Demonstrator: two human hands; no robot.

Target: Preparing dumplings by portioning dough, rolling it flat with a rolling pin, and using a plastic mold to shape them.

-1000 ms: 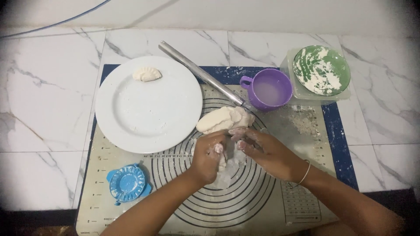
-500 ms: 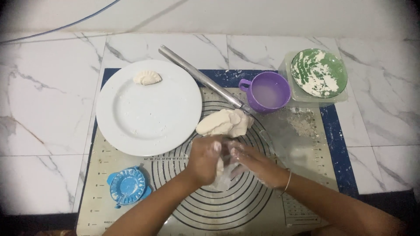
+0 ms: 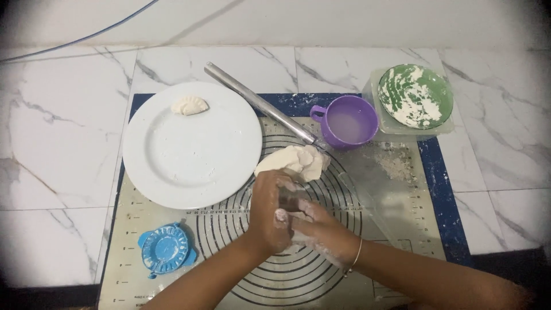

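My left hand (image 3: 268, 215) and my right hand (image 3: 321, 229) are pressed together over the middle of the ringed baking mat (image 3: 321, 281), floury, closed around a small piece of dough that is mostly hidden between the palms. Just beyond them lies a larger lump of pale dough (image 3: 294, 161) on the mat. A white plate (image 3: 192, 146) to the left holds one folded dumpling (image 3: 190, 105) near its far rim. A blue dumpling press (image 3: 166, 249) rests at the mat's near left.
A metal rolling pin (image 3: 258, 103) lies diagonally between the plate and a purple cup (image 3: 349, 121) of cloudy liquid. A green bowl (image 3: 415, 95) dusted with flour sits in a tray at the far right. Loose flour is scattered on the mat's right side. White marble tiles surround the mat.
My hands have drawn together from apart, the right one leaving the big dough lump; both now clasp a small piece between the palms.
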